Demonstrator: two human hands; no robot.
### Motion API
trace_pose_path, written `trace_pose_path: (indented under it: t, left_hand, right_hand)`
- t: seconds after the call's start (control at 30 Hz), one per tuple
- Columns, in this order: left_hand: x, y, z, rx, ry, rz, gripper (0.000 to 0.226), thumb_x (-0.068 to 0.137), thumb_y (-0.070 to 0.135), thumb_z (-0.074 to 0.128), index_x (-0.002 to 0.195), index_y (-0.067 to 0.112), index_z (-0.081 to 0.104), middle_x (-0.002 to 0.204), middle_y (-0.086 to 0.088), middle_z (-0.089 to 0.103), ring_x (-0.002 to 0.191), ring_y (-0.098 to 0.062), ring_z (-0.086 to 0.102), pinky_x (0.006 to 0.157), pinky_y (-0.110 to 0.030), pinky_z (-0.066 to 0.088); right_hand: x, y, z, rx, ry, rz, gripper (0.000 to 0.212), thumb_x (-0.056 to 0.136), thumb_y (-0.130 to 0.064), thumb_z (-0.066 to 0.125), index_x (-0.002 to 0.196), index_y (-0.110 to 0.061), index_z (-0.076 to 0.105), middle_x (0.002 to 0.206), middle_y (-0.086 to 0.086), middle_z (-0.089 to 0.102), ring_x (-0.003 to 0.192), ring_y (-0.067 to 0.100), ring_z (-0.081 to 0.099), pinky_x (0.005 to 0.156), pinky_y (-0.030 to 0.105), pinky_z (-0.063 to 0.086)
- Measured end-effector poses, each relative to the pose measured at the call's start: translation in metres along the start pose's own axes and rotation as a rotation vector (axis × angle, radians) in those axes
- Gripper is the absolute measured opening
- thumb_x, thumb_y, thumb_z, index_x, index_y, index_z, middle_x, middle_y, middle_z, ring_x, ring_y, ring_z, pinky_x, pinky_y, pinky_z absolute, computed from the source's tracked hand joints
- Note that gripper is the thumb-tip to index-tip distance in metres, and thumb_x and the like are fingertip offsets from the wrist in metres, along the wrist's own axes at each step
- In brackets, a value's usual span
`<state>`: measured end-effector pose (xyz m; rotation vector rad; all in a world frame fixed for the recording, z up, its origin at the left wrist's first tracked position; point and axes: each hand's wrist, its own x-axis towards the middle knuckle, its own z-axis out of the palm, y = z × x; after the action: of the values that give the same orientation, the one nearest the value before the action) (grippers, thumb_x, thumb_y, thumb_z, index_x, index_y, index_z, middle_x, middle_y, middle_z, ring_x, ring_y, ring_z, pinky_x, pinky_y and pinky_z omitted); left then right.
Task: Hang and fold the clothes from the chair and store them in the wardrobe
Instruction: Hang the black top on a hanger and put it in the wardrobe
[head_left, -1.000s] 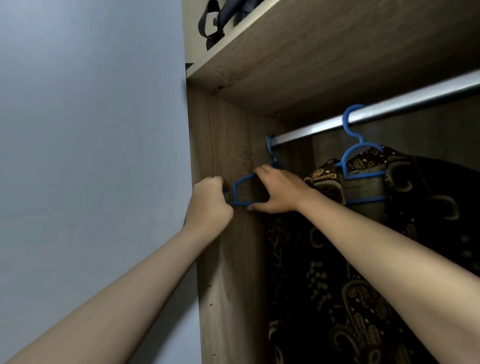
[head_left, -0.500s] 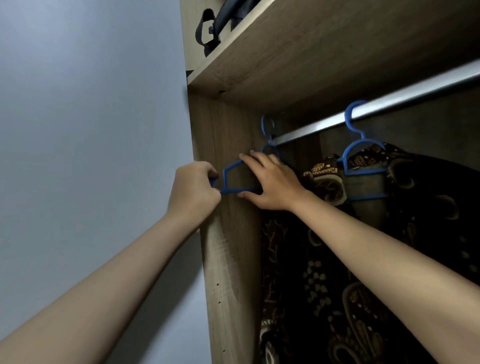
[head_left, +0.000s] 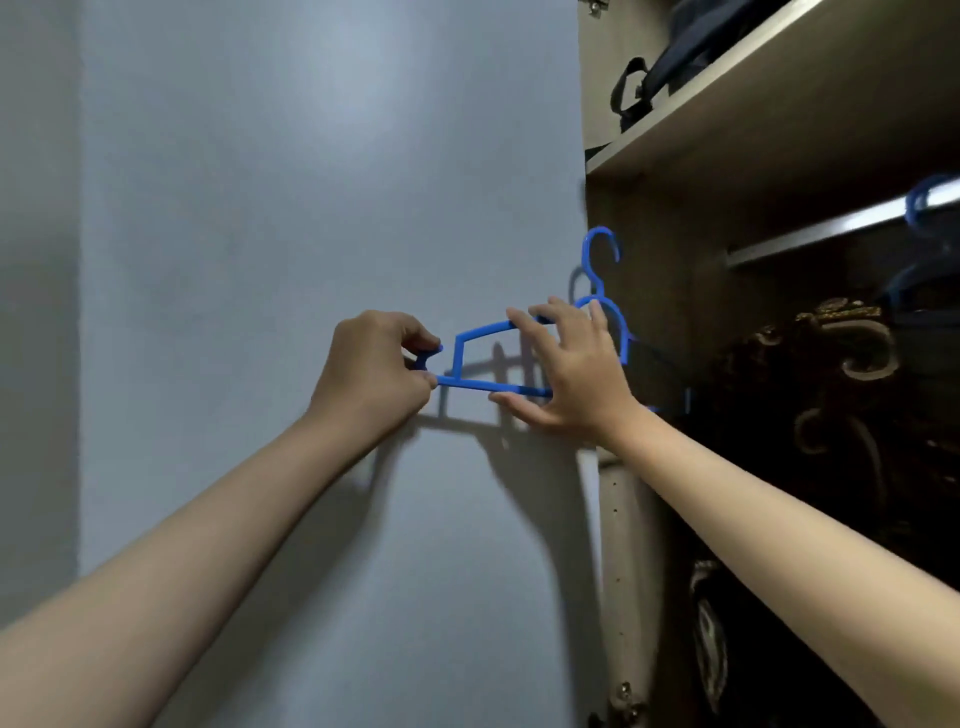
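An empty blue plastic hanger (head_left: 470, 364) is held out in front of the grey wall, off the rail, its hook pointing up by the wardrobe's side panel. My left hand (head_left: 371, 371) pinches its left end with curled fingers. My right hand (head_left: 569, 369) grips its middle, fingers over the top bar and thumb under the bottom bar. In the wardrobe a dark patterned shirt (head_left: 841, 395) hangs on another blue hanger (head_left: 922, 202) from the metal rail (head_left: 831, 228).
The wooden wardrobe (head_left: 644, 493) stands open at the right, its shelf (head_left: 753, 109) above the rail holding a dark bag (head_left: 660, 67). The grey wall (head_left: 311, 182) fills the left and centre.
The empty hanger has come off the rail and out of the wardrobe, leftward in front of the wall. Both hands moved with it and the view has swung left.
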<state>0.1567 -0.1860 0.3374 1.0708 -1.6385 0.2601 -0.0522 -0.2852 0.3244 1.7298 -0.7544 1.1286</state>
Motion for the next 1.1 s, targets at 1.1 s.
trace_pose_path:
  t: [1.1]
  left_hand:
    - [-0.387, -0.028, -0.582, 1.454, -0.042, -0.682, 0.056, 0.080, 0.031, 0.069, 0.130, 0.016, 0.051, 0.106, -0.003, 0.060, 0.094, -0.022, 0.059, 0.077, -0.034, 0.050]
  right_hand:
    - [0.132, -0.740, -0.148, 1.069, 0.478, -0.413, 0.074, 0.078, -0.070, 0.052, 0.124, -0.013, 0.062, 0.102, 0.015, 0.062, 0.092, 0.030, 0.059, 0.088, 0.046, 0.039]
